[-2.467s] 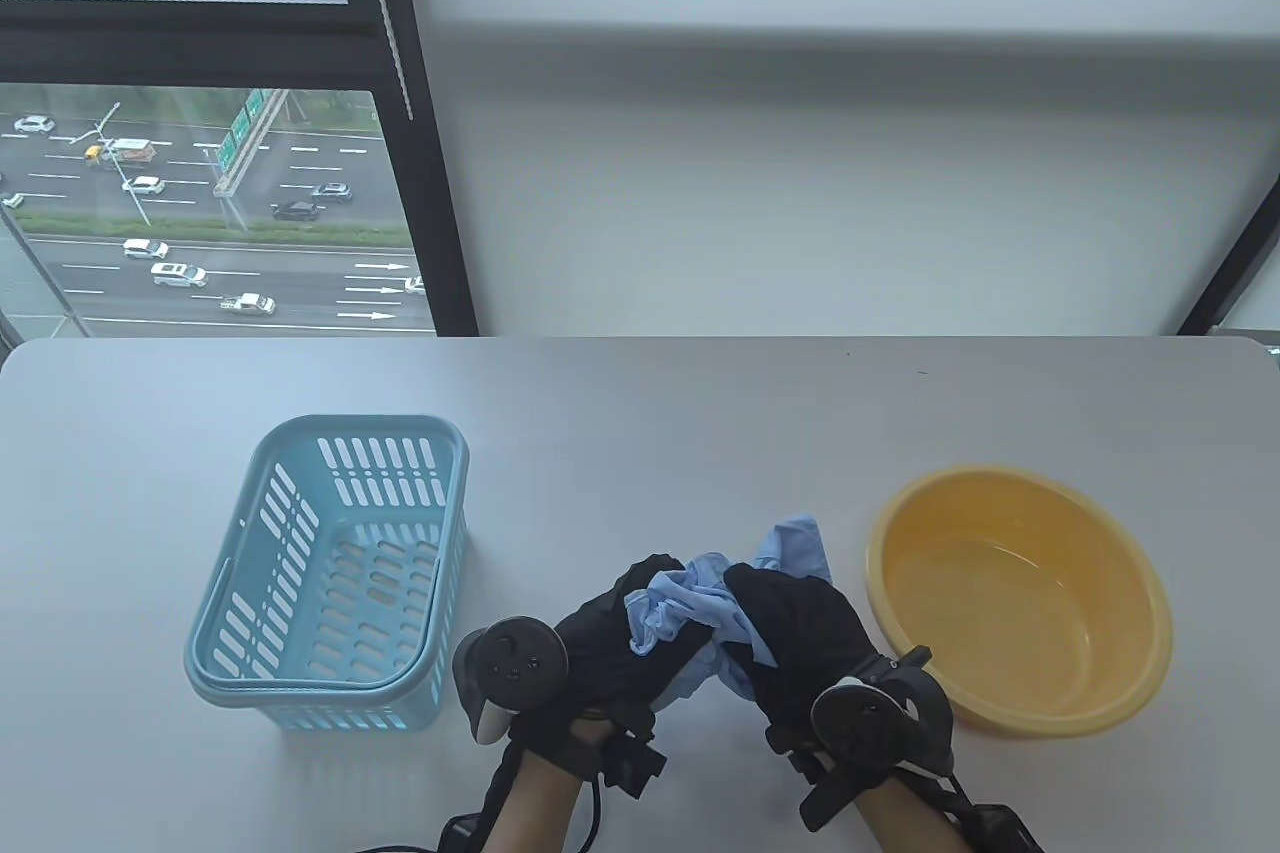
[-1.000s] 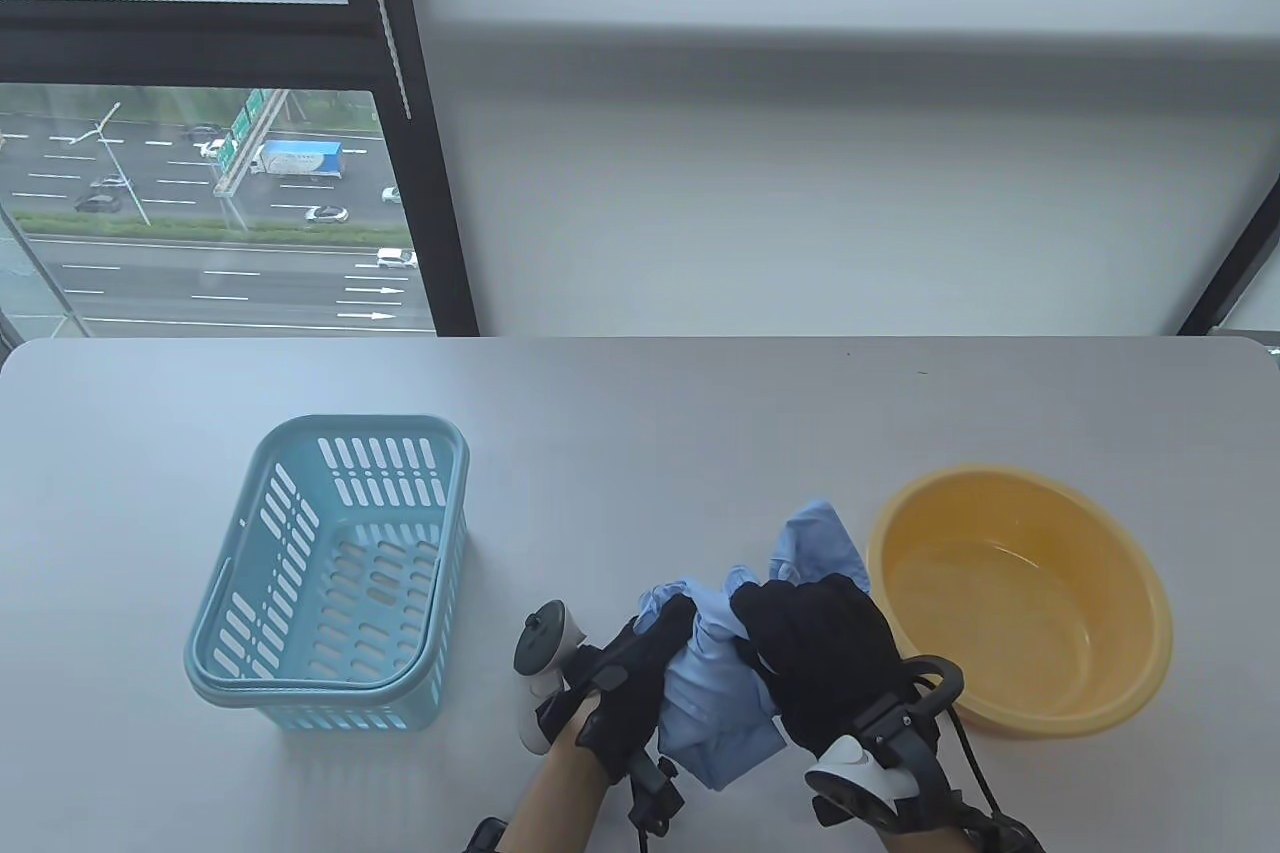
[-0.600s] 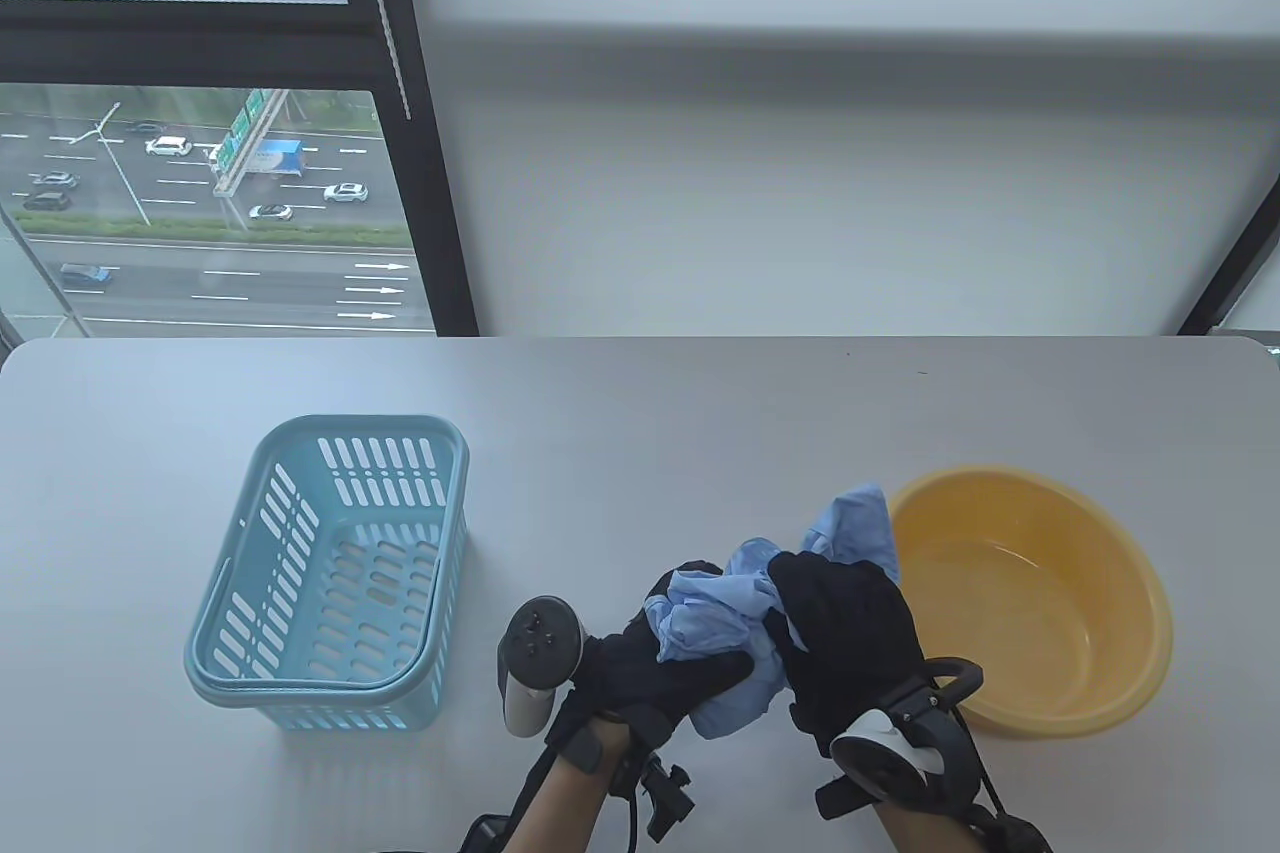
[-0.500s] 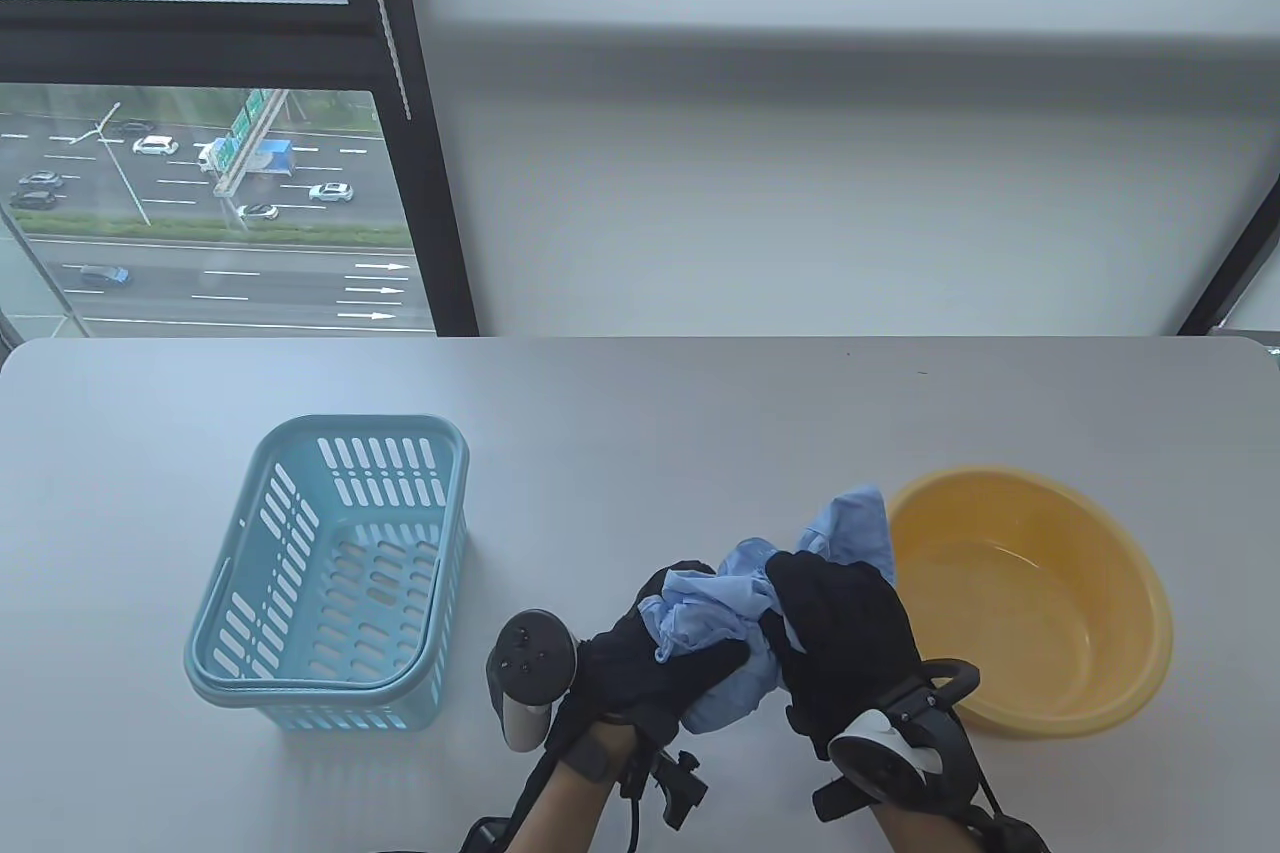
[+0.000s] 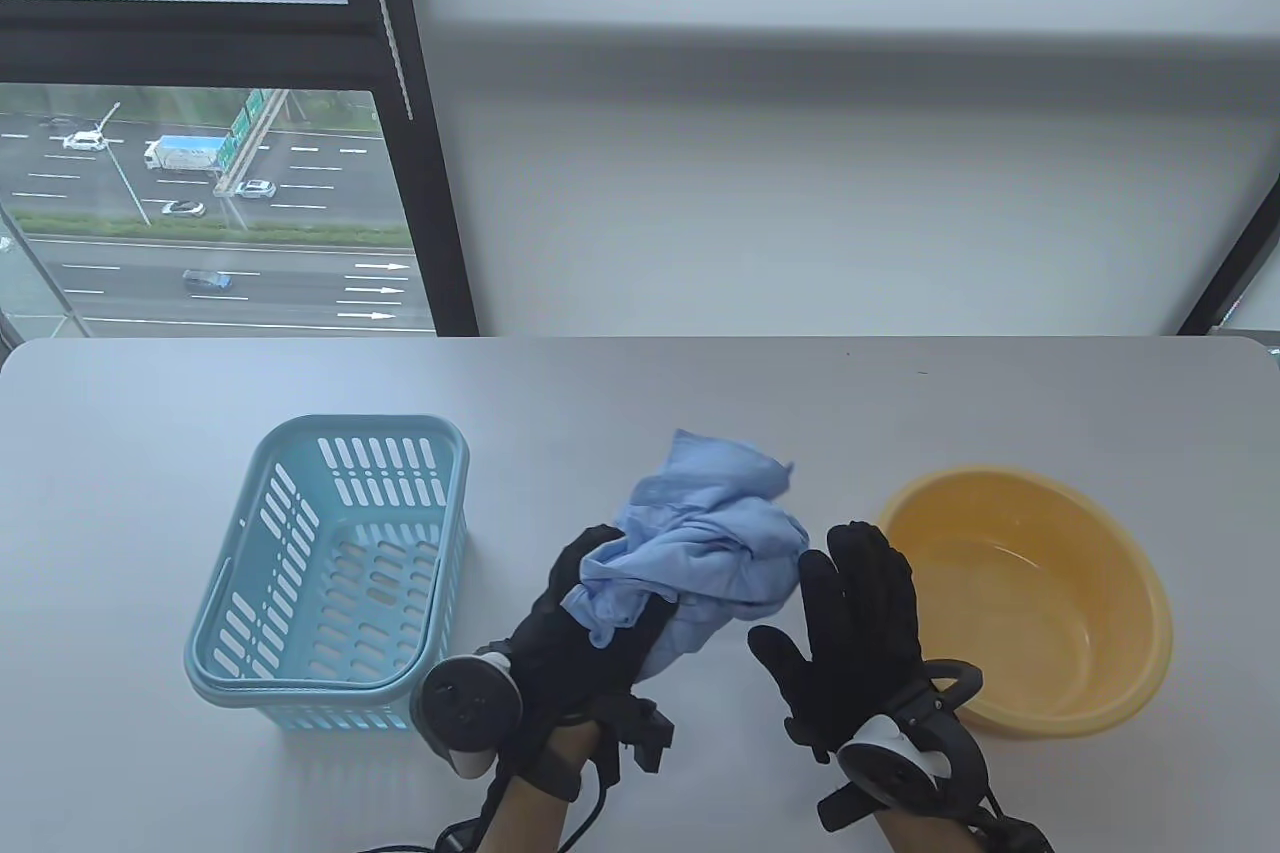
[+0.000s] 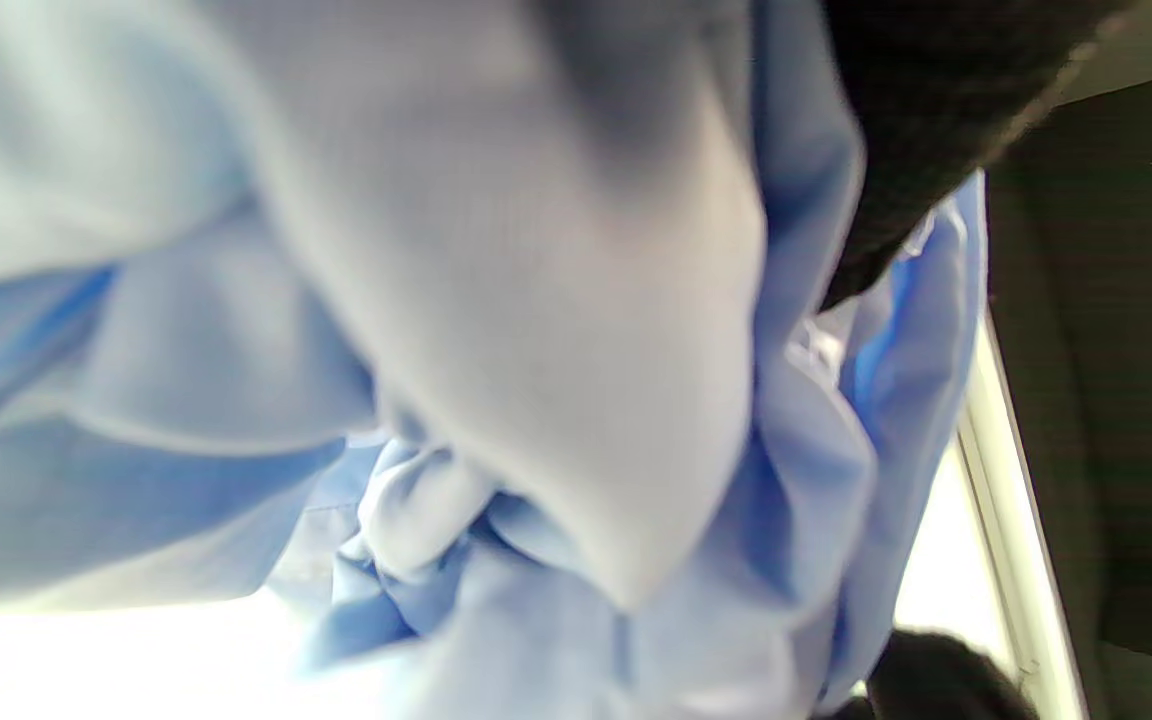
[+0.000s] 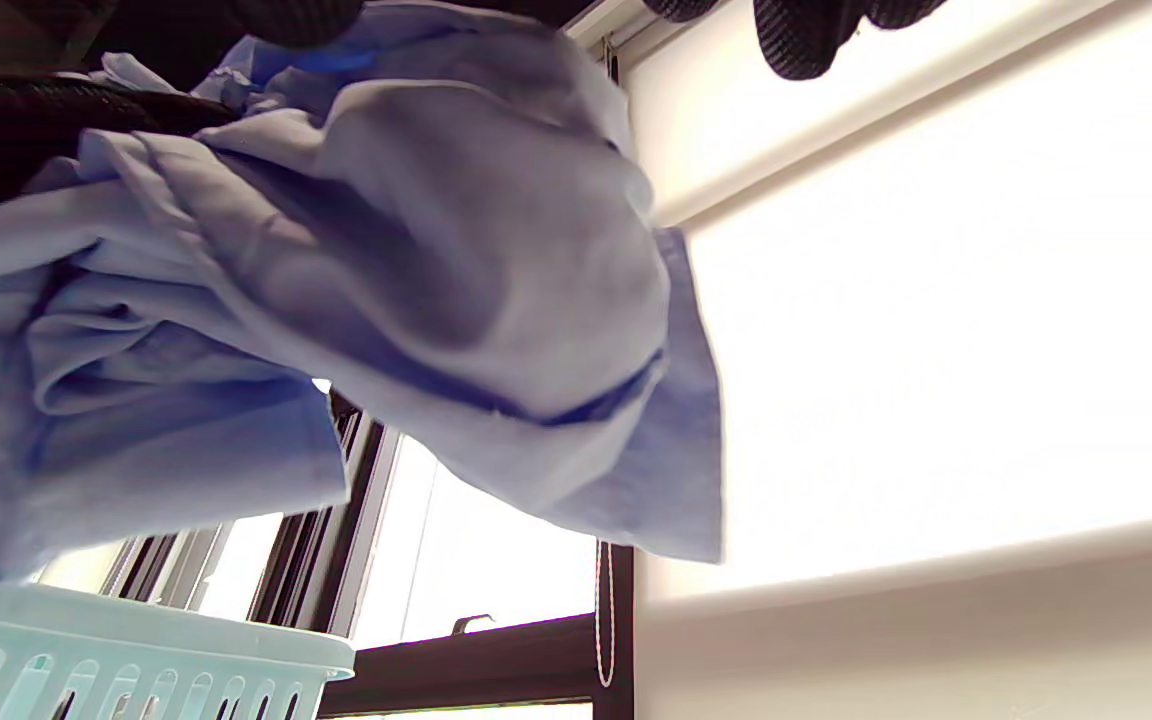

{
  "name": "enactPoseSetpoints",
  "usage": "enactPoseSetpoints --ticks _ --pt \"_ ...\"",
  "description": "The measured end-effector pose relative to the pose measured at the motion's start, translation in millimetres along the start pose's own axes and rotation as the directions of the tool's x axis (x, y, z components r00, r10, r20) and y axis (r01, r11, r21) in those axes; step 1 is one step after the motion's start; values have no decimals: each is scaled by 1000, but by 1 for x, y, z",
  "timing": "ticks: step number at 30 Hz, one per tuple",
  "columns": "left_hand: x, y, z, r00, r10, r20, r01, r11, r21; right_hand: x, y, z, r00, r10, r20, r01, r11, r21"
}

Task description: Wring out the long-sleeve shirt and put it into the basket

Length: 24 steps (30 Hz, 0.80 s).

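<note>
At about nine o'clock on the counter (image 5: 640, 393) stands the pale blue basket (image 5: 330, 573), with nothing visible inside it. Just to its right, near six o'clock, the left hand (image 5: 585, 623) grips a bunched light blue shirt (image 5: 705, 543), fingers curled into the folds, holding it clear of the counter between basket and basin. The right hand (image 5: 860, 613) is beside the shirt at its three o'clock, fingers spread and straight, holding nothing; whether a fingertip touches the cloth I cannot tell. At about four o'clock sits the yellow basin (image 5: 1020, 593) with a little water. By my reading the wringing is done and the carry is in hand. The next move calls for swinging the shirt toward nine o'clock, over the basket's rim, and dropping it in.
</note>
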<state>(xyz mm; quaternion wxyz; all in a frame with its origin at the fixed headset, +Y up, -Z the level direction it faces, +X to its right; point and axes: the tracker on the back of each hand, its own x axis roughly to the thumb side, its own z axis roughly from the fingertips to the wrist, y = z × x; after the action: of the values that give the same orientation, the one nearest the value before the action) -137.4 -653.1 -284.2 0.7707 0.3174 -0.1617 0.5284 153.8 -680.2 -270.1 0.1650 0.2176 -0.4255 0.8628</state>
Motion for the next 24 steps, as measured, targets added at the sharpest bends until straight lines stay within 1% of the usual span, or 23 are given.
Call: enactPoseSetpoints --ticks 3,4,6,7,8,9,10,11,12,13,14,15,18,19,21,24 --pt "17 35 -2 984 -170 54 159 971 176 0 6 2 1000 16 6 -16 999 37" --pt "23 48 -1 968 -245 58 223 941 254 1 8 2 1000 24 14 -24 998 54" --pt "31 66 1 938 -345 32 312 883 351 3 10 3 999 27 21 -29 997 67" --pt "34 72 2 923 -385 5 354 853 383 3 11 3 999 28 22 -29 997 69" --pt "37 80 5 893 -447 -47 422 797 432 4 11 3 999 30 24 -32 997 74" --pt "38 85 6 870 -486 -84 468 761 449 4 12 3 999 31 25 -33 997 76" --pt "40 88 8 819 -557 -142 553 696 458 4 12 3 999 33 25 -35 996 80" --pt "40 89 10 741 -635 -220 650 593 476 5 12 3 999 34 26 -36 996 83" --pt "39 90 10 655 -708 -263 726 495 477 5 12 3 999 33 26 -35 996 87" --pt "36 90 7 574 -754 -319 800 432 417 5 12 3 999 34 27 -36 995 92" --pt "32 91 5 541 -761 -358 832 425 355 6 13 3 999 36 29 -38 995 95" --pt "24 92 2 530 -750 -396 847 458 269 7 13 2 999 40 33 -43 994 99" --pt "3 93 -3 541 -698 -470 810 582 69 8 13 2 998 45 39 -49 993 107" --pt "0 92 -3 550 -691 -469 795 605 42 8 13 2 998 45 40 -49 993 108" --pt "0 90 -3 555 -699 -451 807 584 88 8 13 2 998 52 44 -57 992 114" --pt "11 80 -3 557 -727 -402 816 570 98 9 13 1 996 68 52 -74 989 131"
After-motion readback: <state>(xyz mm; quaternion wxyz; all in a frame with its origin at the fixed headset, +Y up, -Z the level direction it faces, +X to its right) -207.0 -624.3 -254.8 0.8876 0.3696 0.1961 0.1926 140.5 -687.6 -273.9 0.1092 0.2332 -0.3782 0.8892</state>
